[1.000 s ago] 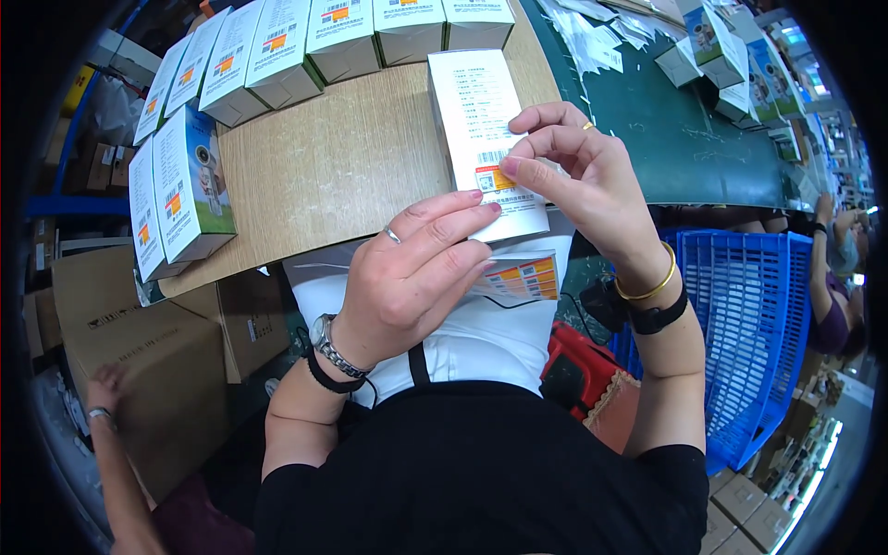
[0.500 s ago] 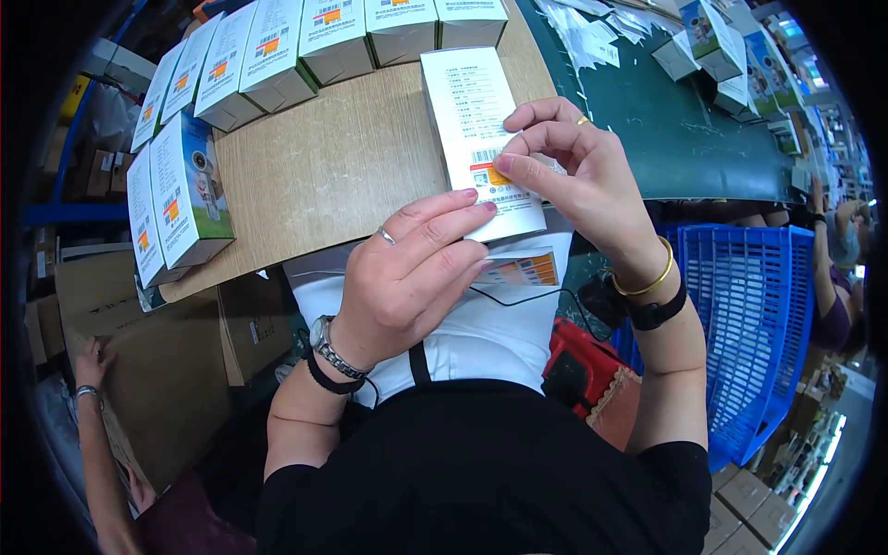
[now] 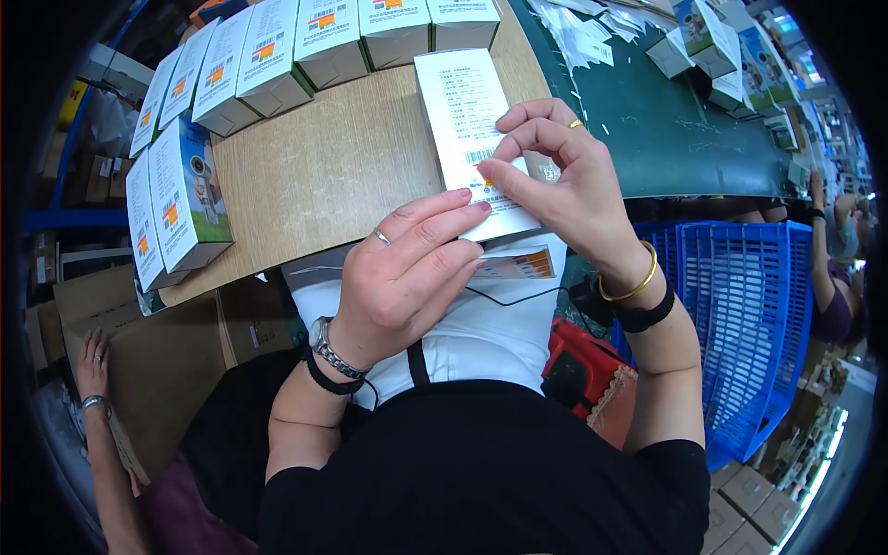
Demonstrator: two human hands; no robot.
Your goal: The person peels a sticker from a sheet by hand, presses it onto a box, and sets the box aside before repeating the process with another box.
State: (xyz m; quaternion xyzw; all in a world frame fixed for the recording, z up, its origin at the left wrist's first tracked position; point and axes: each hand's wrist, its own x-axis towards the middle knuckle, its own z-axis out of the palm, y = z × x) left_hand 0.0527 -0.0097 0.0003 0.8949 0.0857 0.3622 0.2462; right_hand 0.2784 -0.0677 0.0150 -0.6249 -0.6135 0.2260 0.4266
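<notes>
A white box point(image 3: 460, 102) with printed text and a barcode lies on the near edge of the wooden board. The fingers of my left hand point(image 3: 402, 264) stretch over its lower left corner and grip it; the thumb is hidden. My right hand point(image 3: 564, 176) comes from the right with thumb and index pinched at a small orange label point(image 3: 488, 181) below the barcode, partly covering it. Just under the box's near end, beside my left fingertips, shows a sheet with orange labels point(image 3: 527, 265); whether my left hand holds it is unclear.
Similar boxes point(image 3: 268, 55) with orange labels line the far and left edges of the wooden board point(image 3: 324, 166). Paper scraps point(image 3: 578, 32) and more boxes point(image 3: 708, 42) lie on the green table point(image 3: 684, 139). A blue basket point(image 3: 740, 324) stands right; another person's hand point(image 3: 92, 365) touches a carton point(image 3: 166, 370) left.
My right hand has shifted slightly left and down over the label, with its thumb now covering more of it. The box has moved slightly left. At left, the other person's hand has moved along the carton.
</notes>
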